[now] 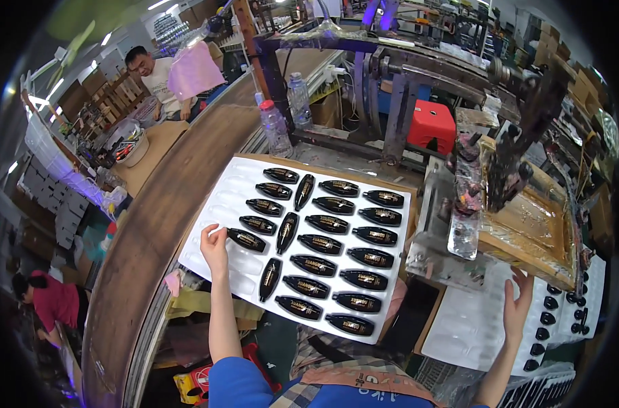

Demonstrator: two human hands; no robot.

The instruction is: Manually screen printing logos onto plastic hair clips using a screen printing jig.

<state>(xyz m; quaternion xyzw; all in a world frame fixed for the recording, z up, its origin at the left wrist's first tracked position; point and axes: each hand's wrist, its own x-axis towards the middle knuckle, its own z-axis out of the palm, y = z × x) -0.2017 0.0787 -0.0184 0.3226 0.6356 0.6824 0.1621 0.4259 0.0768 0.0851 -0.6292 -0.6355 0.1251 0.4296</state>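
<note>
A white moulded tray (396, 285) lies tilted in front of me, with rows of glossy black, pointed-oval cases (320, 245) bearing gold print. At its left side my left hand (215, 250) is closed, thumb and fingertips together at the tip of one black case (247, 239), which lies in the tray. On the right, my right hand (518, 306) is raised over a second white tray (452, 326), thumb and fingers apart, close under the wooden-framed printing screen (561, 262). Nothing shows in it. Several smaller black pieces (547, 317) sit on that second tray's right side.
A metal printing machine (398, 115) rises behind the tray, its ink-stained arm on the right. A curved brown conveyor belt (129, 272) runs along the left. Plastic bottles (275, 129) and a red stool (433, 126) stand farther back. Two people (161, 81) are at the left.
</note>
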